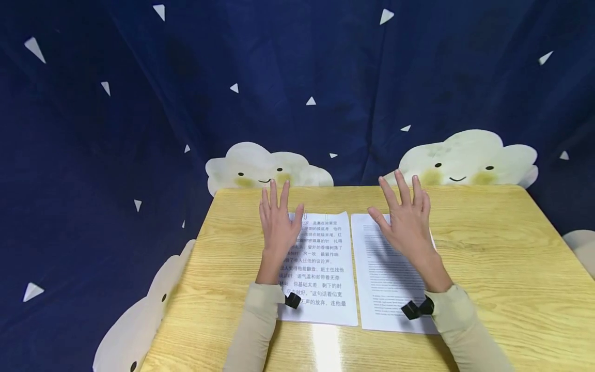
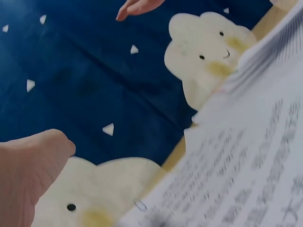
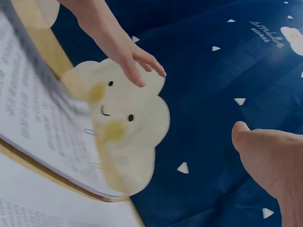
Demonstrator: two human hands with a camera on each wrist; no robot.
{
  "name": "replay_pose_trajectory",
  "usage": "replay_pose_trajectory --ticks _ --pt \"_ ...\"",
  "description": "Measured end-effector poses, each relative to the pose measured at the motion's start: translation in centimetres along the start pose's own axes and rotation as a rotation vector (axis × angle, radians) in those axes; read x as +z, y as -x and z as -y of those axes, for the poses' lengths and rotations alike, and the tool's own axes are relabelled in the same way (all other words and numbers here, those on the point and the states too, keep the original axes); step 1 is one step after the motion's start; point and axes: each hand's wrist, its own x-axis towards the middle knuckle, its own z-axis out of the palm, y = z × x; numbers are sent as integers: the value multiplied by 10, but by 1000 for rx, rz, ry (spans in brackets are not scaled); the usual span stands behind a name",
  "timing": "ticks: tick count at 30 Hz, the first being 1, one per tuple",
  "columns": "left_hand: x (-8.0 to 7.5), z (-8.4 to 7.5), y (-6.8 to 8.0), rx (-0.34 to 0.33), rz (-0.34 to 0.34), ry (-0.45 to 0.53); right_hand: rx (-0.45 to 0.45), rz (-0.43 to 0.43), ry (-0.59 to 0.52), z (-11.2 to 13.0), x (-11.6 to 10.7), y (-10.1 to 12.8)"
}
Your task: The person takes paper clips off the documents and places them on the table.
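head / left hand: left hand (image 1: 277, 223) raised over the left sheet (image 1: 321, 268), fingers straight and spread, grip released, holding nothing.
head / right hand: right hand (image 1: 408, 221) raised over the right sheet (image 1: 386, 279), fingers spread, grip released, nothing held.
head / sheets: two printed sheets flat on the tabletop (image 1: 502, 268), side by side, inner edges just beside each other, near the middle. Left one has large print, right one small print.
head / clips: paper clip (image 1: 307, 213) on the far edge of the left sheet; a second one further right on that edge looks likely, too small to be sure.
head / rest: dark blue backdrop (image 1: 139, 129) with white triangles and smiling clouds behind the tabletop. Beige sleeves, a black tab at each wrist.
left wrist: thumb (image 2: 33, 165) near left, not on anything. Left sheet (image 2: 236, 189) fills the right side, blurred; clip (image 2: 140, 205) at its far edge. Right hand's fingertips (image 2: 135, 7) at top.
right wrist: thumb (image 3: 270, 161) near right, free. Left sheet (image 3: 38, 118) on the left, clip (image 3: 90, 132) at its edge; left hand (image 3: 128, 52) open above the cloud print.
step (judgement): hands poised above the sheets, nothing gripped; looks like the gap between handling steps.
next (judgement): any pick-up needs a hand to come down to a sheet edge; flat paper calls for sliding or a fingertip pinch at a corner.
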Motion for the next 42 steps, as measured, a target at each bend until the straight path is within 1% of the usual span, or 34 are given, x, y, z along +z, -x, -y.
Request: replay_pose_trajectory --ticks 2,4,8,12,16,19,22,26,29,32,36,38,42 --pt "4 8 0 -37 27 11 -6 12 -23 1 8 2" --pt "8 14 0 -62 43 7 -12 27 -48 1 16 2" --pt "15 27 1 -109 74 41 -13 74 -74 0 29 4" --pt "19 38 5 -170 117 117 -4 124 -86 -1 39 7" --pt "21 44 6 -228 184 181 -3 139 -100 -3 43 9" --pt "23 48 6 -257 218 213 -13 150 -108 -4 46 10" --pt "28 53 5 -267 203 308 -25 173 -111 -3 50 11" --pt "35 60 2 -293 142 510 -25 228 -117 -2 55 14" --pt "37 64 1 -312 109 602 -18 265 -128 -2 58 15" --pt "37 66 1 -310 123 633 -11 281 -136 -1 60 16" --pt "34 68 1 -292 163 673 5 293 -143 0 60 16" --pt "31 68 0 -290 166 699 14 300 -147 0 60 16" --pt "25 66 -1 -305 141 741 40 310 -175 0 60 15"
